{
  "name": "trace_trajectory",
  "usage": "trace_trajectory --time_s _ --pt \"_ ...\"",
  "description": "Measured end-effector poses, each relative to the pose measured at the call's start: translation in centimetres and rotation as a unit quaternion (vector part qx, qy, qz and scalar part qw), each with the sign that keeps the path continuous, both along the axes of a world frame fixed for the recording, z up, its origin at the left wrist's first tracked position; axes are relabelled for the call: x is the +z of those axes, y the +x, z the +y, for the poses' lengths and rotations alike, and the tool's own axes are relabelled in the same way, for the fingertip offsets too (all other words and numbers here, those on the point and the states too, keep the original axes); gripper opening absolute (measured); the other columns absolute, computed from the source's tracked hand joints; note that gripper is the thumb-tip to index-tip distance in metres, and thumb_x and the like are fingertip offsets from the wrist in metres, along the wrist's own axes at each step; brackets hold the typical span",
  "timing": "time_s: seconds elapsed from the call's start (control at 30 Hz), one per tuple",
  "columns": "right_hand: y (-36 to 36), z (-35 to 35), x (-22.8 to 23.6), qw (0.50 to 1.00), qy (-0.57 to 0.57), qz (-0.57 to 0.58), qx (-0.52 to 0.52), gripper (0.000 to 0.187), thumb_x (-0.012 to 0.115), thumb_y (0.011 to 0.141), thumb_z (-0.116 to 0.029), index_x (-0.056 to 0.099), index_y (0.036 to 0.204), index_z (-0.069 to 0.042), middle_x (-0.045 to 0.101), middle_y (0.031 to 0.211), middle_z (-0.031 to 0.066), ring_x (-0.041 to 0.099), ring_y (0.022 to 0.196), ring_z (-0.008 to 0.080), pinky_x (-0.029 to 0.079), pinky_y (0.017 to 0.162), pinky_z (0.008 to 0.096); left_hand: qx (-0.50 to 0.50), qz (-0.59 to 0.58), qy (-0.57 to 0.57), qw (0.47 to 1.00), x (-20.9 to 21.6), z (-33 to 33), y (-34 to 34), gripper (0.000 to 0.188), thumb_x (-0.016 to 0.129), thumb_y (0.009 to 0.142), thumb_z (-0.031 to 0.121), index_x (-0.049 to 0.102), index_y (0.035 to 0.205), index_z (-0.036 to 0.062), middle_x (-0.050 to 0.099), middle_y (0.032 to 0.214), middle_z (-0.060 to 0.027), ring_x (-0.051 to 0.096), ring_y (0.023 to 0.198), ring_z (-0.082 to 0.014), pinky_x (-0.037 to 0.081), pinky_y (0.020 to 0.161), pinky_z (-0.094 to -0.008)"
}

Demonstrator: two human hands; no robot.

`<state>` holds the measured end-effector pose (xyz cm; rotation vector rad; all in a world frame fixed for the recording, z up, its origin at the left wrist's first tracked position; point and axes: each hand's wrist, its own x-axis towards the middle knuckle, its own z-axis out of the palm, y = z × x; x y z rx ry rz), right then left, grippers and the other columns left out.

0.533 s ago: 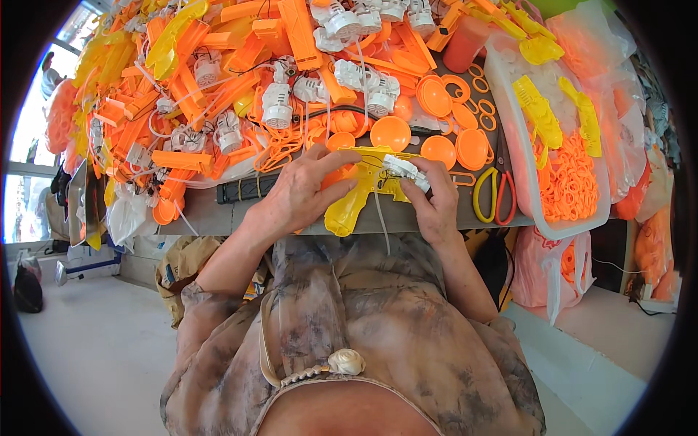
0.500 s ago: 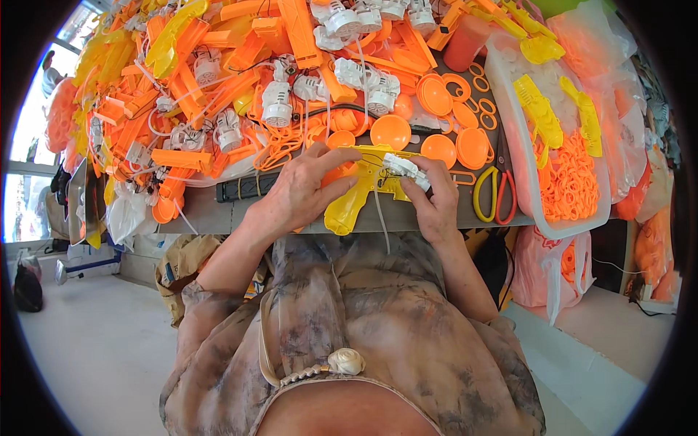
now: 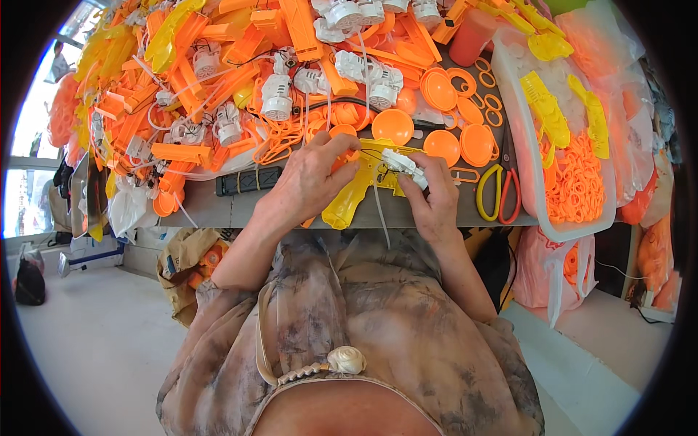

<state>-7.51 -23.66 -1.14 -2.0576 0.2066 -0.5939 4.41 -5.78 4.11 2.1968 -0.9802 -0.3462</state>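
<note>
Grey table [image 3: 243, 209]: white module [image 3: 402, 167] pinched in right fingers [image 3: 437, 176], yellow shell [image 3: 347, 202] at parted left fingers [image 3: 339, 146], hold unclear.

Orange plastic parts [image 3: 299, 30] and wired white units [image 3: 276, 97] heaped on a bench [image 3: 243, 212] suggest a workshop.

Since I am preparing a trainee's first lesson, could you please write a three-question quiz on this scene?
1. Multiple choice: which hand pinches the white mechanical unit? A) left B) right C) neither
2. True or false: the scissors lie between the right hand and the translucent tub.
3. Fill in: the shell seen between the left hand and the right hand is coloured ____.

Key: 1. B; 2. true; 3. yellow.
</note>
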Motion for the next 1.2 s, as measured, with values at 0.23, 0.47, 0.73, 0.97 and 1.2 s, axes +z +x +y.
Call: trace_trajectory --time_s 0.23,0.47,0.73,0.97,1.2 --pt "0.2 0.1 -0.1 0.996 -0.09 -0.018 0.006 0.03 0.067 0.08 -0.004 0.058 0.108 0.0 0.057 0.097 0.0139 0.062 0.079 0.0246 0.051 0.063 0.0301 0.026 -0.026 -0.019 0.999 0.7 -0.2 -0.4 0.037 0.065 0.082 0.013 0.054 0.115 0.0006 0.062 0.107 -0.0188 0.062 0.095 -0.032 0.048 0.081 -0.0368" --pt "0.3 -0.2 0.2 0.996 -0.083 -0.004 0.014 0.031 0.069 0.078 -0.004 0.059 0.107 -0.001 0.058 0.096 0.0139 0.063 0.079 0.0264 0.052 0.065 0.0324 0.005 -0.024 0.002 1.0 0.7 -0.5 0.0 0.038 0.063 0.084 0.019 0.052 0.115 0.0008 0.06 0.102 -0.0219 0.061 0.09 -0.0395 0.049 0.077 -0.0433" --pt "0.3 -0.4 0.1 0.998 -0.053 -0.007 0.015 0.031 0.068 0.078 -0.002 0.059 0.108 -0.001 0.059 0.095 0.0128 0.063 0.077 0.0239 0.05 0.065 0.031 -0.006 -0.01 0.032 0.999 0.6 -0.7 0.4 0.032 0.062 0.084 0.019 0.055 0.108 -0.0001 0.057 0.09 -0.0208 0.06 0.08 -0.0399 0.048 0.07 -0.0446" --pt "0.2 -0.4 0.1 1.0 -0.021 -0.001 0.014 0.031 0.068 0.079 -0.002 0.059 0.109 -0.001 0.058 0.093 0.0115 0.061 0.072 0.0192 0.048 0.061 0.0279 -0.013 -0.016 0.065 0.998 1.7 -1.0 0.4 0.028 0.06 0.086 0.021 0.056 0.108 0.0047 0.055 0.085 -0.0187 0.06 0.075 -0.0389 0.048 0.068 -0.0454" --pt "0.4 -0.6 -0.1 0.999 -0.028 -0.01 0.033 0.031 0.068 0.079 -0.004 0.059 0.108 -0.001 0.059 0.094 0.0123 0.061 0.074 0.0203 0.049 0.062 0.0284 0.006 -0.1 0.12 0.988 1.7 -1.7 -0.2 0.027 0.057 0.084 0.019 0.058 0.109 0.0076 0.055 0.085 -0.0186 0.061 0.071 -0.0379 0.05 0.064 -0.0459"
